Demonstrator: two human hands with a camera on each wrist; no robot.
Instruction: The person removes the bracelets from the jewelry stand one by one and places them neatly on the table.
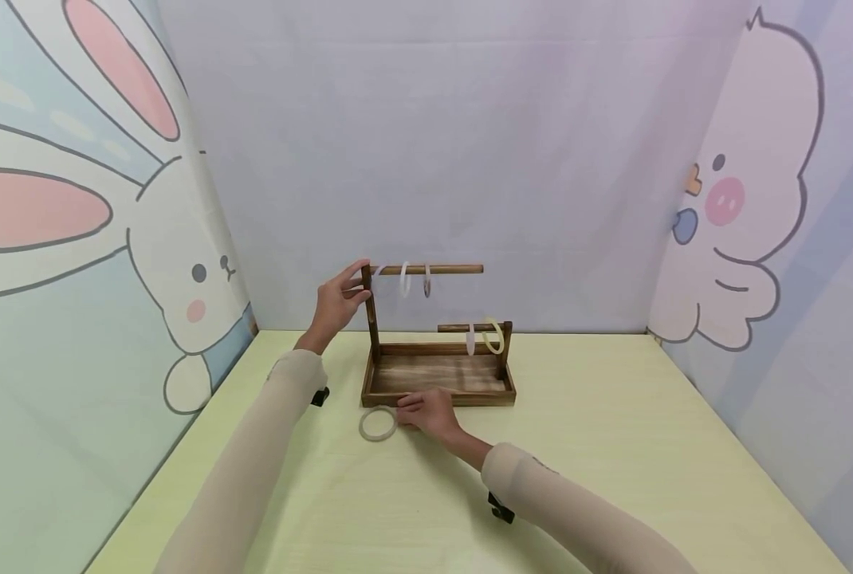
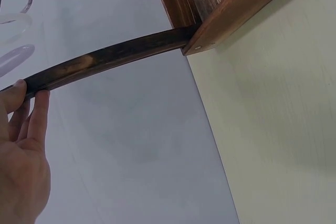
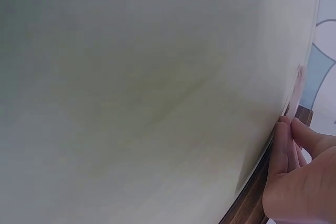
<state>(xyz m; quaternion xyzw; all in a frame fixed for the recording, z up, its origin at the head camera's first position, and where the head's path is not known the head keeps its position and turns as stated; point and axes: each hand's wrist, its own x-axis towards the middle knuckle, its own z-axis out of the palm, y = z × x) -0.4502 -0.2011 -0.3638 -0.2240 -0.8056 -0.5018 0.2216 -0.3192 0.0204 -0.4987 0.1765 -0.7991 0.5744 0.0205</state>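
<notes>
The left hand (image 1: 336, 303) is up high at the top of the tall post (image 1: 371, 319) of a brown wooden stand. Its thumb is on one side of the post and its fingers are on the other, so it pinches the post. The right hand (image 1: 428, 412) is down low, in front of the stand. Its thumb and fingers are close together and pinch one edge of a pale ring (image 1: 378, 438). The ring is just in front of the tray (image 1: 469, 399) of the stand, near its left end. It is down by the bench (image 1: 613, 478), but I cannot tell if all of it touches the wood.

The stand has two bars. Three rings hang on the high bar (image 1: 458, 269). Nearest the left hand is a light purple ring (image 2: 16, 60), then a white ring (image 1: 402, 285), then a ring with dark marks (image 1: 427, 292). The low bar (image 1: 455, 328) sticks out from the short post (image 1: 507, 351) on the right. A pale, pinkish ring (image 1: 471, 341) and a yellow ring (image 1: 499, 348) hang there, with the yellow one closer to the short post.

A big bunny (image 1: 164, 263) is on the left wall, and a round white chick (image 1: 756, 104) is on the right wall.
</notes>
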